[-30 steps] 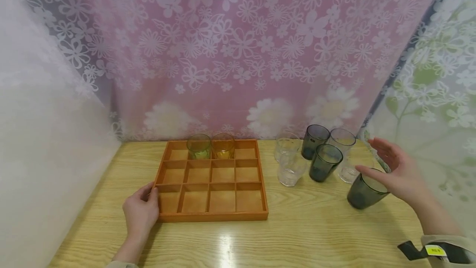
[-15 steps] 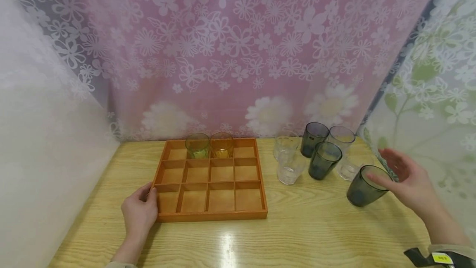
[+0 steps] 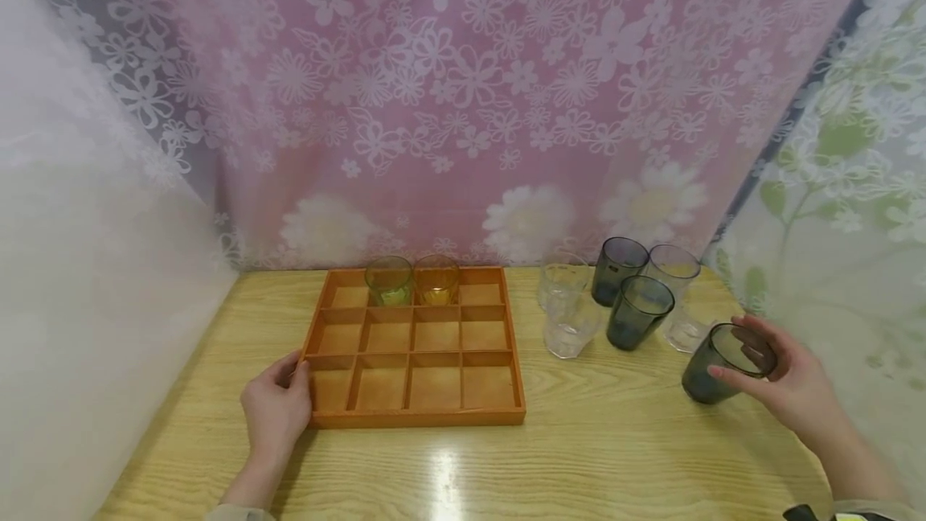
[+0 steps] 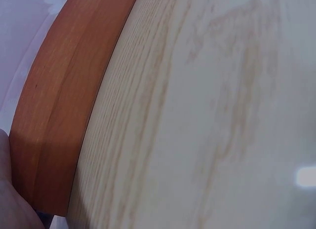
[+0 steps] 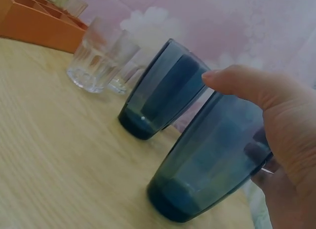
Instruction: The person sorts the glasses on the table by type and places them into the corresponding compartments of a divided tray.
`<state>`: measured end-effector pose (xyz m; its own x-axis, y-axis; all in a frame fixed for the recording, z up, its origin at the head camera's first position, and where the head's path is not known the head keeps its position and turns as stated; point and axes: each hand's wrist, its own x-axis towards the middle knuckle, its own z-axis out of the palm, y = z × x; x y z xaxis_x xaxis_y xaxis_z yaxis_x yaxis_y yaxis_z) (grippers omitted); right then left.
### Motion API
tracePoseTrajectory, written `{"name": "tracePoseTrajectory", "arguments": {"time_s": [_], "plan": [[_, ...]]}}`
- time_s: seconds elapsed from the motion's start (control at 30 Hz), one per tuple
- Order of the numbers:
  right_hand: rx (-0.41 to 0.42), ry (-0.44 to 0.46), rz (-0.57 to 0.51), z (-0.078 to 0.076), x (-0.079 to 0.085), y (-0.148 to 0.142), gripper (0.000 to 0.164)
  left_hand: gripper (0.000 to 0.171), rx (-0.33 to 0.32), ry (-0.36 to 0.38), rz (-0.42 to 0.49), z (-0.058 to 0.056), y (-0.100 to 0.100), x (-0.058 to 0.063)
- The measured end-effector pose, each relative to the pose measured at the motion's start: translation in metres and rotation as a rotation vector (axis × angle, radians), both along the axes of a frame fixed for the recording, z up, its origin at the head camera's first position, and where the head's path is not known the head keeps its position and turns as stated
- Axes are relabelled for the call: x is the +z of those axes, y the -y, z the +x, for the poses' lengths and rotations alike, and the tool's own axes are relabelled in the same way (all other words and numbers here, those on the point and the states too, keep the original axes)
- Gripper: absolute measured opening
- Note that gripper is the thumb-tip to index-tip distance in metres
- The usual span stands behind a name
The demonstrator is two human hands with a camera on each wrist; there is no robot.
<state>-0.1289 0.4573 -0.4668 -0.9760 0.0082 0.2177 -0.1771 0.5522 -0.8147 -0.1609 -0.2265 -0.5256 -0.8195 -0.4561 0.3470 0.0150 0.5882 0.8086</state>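
Note:
My left hand [image 3: 276,400] grips the near left corner of an orange-brown wooden compartment tray [image 3: 415,420]; in the left wrist view the tray's side [image 4: 64,91] rises along that hand. At the right, my right hand [image 3: 792,388] holds a dark blue-grey drinking glass [image 3: 712,368]. Its thumb lies at the near rim and its fingers reach round the far side, showing through the glass [image 5: 202,165] in the right wrist view. A second dark glass [image 3: 637,320] stands just beyond, with a third dark glass [image 3: 615,276] behind it.
Several clear glasses stand around the dark ones, including a faceted clear glass [image 3: 567,336] and a purple-tinted glass [image 3: 676,264]. A green glass [image 3: 391,288] and an amber glass [image 3: 436,288] sit in the tray's back row. A floral curtain [image 3: 463,103] closes off the table's rear.
My right hand has come down onto the nearest dark glass, from hovering beside its rim to having thumb and fingers around it. The left hand stays at the tray's corner.

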Motion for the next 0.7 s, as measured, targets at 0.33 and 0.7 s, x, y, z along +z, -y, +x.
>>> {"name": "tracePoseTrajectory", "arguments": {"time_s": [0.33,0.7], "plan": [[-0.033,-0.065,-0.200,0.004,-0.018,0.008,0.091,0.021,-0.008,-0.003,0.016,0.002,-0.001,0.001],[0.031,-0.053,-0.493,0.004,-0.019,0.013,0.073,0.022,-0.013,0.003,0.026,0.001,0.001,0.002]]}}
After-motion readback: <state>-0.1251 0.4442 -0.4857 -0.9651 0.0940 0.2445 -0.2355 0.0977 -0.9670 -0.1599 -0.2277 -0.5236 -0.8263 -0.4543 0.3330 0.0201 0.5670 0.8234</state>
